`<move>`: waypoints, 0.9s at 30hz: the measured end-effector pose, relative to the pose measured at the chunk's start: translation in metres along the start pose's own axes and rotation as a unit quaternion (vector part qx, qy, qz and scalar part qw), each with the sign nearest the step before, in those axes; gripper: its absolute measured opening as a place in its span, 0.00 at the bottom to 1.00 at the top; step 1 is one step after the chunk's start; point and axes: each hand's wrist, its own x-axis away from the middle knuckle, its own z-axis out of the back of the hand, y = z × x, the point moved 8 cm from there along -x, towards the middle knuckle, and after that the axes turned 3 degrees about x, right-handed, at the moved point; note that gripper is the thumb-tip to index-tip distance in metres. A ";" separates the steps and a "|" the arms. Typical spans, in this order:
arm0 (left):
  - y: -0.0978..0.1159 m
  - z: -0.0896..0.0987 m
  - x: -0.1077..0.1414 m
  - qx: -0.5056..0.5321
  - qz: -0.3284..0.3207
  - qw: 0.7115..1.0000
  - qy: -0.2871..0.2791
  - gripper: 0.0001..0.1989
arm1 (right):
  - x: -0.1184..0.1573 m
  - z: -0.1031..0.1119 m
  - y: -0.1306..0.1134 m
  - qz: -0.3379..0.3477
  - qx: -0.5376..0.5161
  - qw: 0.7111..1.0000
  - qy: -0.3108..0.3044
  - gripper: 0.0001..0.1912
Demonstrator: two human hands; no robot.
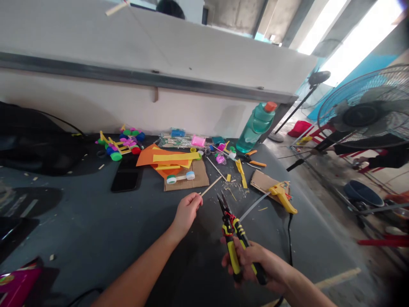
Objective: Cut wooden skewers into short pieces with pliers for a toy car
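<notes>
Left of the pliers (229, 241) is a stick (211, 186); to their right on the counter (79, 226), a glue gun (281, 198) lies partly on cardboard (261, 182). Farther back, joined caps (180, 177) rest on a board (200, 177) between a phone (125, 177), left, and a bottle (254, 131), back right.

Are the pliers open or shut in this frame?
Open, slightly: the pliers in the right hand show a gap between their jaws, and the handles stand apart.

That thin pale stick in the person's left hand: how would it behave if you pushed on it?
The stick is probably stiff: it juts straight from the left hand without visible sag. Being so slim, it is likely light, and might snap if pushed hard sideways.
</notes>
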 end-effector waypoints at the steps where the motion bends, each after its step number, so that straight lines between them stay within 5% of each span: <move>1: 0.000 0.001 0.000 -0.005 -0.001 1.000 0.004 0.14 | -0.001 0.004 0.002 -0.002 0.032 0.999 0.032 0.27; 4: 0.001 0.004 -0.001 -0.042 -0.011 0.999 0.015 0.14 | -0.001 0.011 0.000 0.015 0.122 0.988 0.092 0.23; 8: 0.001 0.006 -0.003 -0.087 -0.025 0.996 0.021 0.14 | -0.002 0.007 -0.004 0.027 0.187 0.977 0.095 0.20; 27: 0.013 -0.009 0.005 -0.169 -0.089 0.981 -0.029 0.18 | -0.005 0.002 -0.008 0.002 0.201 0.975 0.093 0.19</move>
